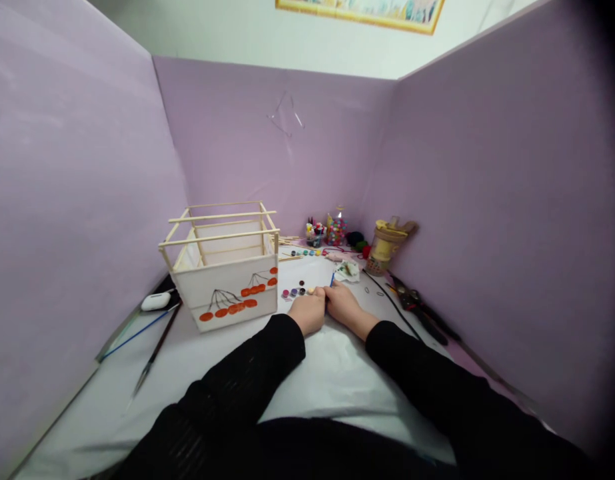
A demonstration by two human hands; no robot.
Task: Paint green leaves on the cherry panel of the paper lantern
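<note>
My left hand (308, 311) rests on the white table, fingers curled, right beside a strip of small paint pots (296, 291); what it holds, if anything, I cannot make out. My right hand (343, 303) lies next to it, fingers pinched on a thin blue-handled brush (332, 278) that points away from me. A white paper-and-stick box (227, 280) painted with orange berries and dark branches stands just left of my left hand. Both arms wear black sleeves.
Purple partition walls (487, 200) enclose the table on three sides. Two brushes (152, 350) and a small white case (155, 301) lie at the left. A crumpled tissue (348, 270), bead jars (336, 230), a yellow wooden container (384, 248) and scissors (412, 303) sit at the back and right.
</note>
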